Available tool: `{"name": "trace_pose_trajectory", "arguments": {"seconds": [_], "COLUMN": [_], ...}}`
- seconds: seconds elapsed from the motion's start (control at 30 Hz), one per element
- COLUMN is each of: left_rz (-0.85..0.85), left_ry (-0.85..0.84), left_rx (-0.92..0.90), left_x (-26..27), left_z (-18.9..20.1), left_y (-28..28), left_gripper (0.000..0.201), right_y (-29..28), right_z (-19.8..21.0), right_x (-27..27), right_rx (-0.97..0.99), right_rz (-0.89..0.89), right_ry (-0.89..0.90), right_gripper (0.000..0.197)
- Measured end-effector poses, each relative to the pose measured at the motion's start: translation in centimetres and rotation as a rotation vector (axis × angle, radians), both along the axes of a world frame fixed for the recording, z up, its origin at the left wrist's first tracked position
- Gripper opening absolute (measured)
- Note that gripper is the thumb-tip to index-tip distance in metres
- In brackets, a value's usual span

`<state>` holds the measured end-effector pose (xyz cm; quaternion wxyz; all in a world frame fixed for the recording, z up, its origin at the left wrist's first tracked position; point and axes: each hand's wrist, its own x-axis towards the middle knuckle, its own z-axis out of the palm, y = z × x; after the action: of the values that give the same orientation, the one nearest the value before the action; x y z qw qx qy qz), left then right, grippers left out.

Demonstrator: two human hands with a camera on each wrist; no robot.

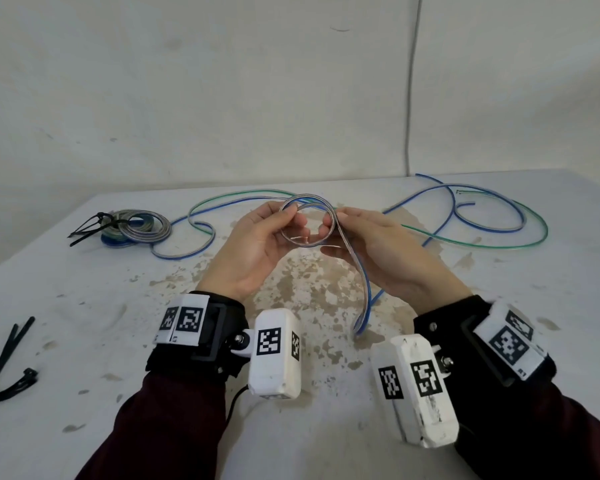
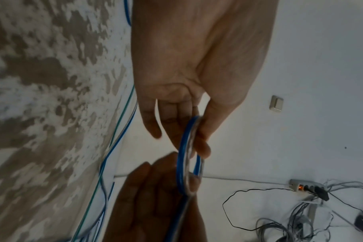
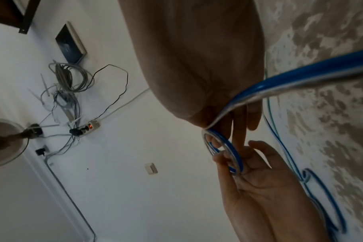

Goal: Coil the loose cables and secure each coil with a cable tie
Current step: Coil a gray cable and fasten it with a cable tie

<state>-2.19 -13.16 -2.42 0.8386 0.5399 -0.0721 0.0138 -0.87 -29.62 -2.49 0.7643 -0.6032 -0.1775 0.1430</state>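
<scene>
Blue-and-clear flat cable [image 1: 359,285]: one small loop [image 1: 305,220] held up above the table [image 1: 84,341], between both hands; its tail drops from the right side of the loop to the table near the wrists.
Left hand [image 1: 257,244]: thumb and fingertips pinch the loop's left side.
Right hand [image 1: 378,247]: fingers curled, pinching the loop where the cable crosses itself on the right.
Loose run: the cable trails on across the far table beside a green cable [image 1: 482,242], both in wide slack curves.
Finished coil [image 1: 142,226]: lies far left on the table, bound by black cable ties [image 1: 90,225] with long tails.
Spare cable tie [image 1: 9,362]: black, bent, lying near left on the table, well apart from the hands.
</scene>
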Motion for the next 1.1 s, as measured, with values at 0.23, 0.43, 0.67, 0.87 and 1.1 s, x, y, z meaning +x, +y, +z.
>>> {"name": "trace_pose_trajectory", "arguments": {"seconds": [0.23, 0.43, 0.67, 0.87, 1.1], "left_rz": [-0.199, -0.197, -0.283, -0.063, 0.065], "left_ry": [0.007, 0.000, -0.111, -0.106, -0.041], "left_rx": [0.390, 0.396, 0.460, 0.616, 0.325], "left_x": [-0.4, -0.4, -0.9, -0.6, -0.3], "left_z": [-0.3, -0.2, -0.1, -0.5, -0.5], "left_y": [0.7, -0.2, 0.3, -0.7, -2.1], "left_gripper": [0.020, 0.027, 0.021, 0.026, 0.032], "right_y": [-0.4, -0.7, -1.1, -0.8, -0.1], "right_z": [0.1, 0.0, 0.5, 0.1, 0.6], "right_x": [0.1, -0.1, -0.4, -0.1, -0.6], "right_rx": [-0.008, -0.324, -0.259, -0.216, -0.067], "right_rz": [-0.079, 0.004, 0.036, -0.009, 0.004], "right_ry": [-0.001, -0.230, -0.160, -0.052, 0.074], "right_gripper": [0.033, 0.030, 0.033, 0.034, 0.042]}}
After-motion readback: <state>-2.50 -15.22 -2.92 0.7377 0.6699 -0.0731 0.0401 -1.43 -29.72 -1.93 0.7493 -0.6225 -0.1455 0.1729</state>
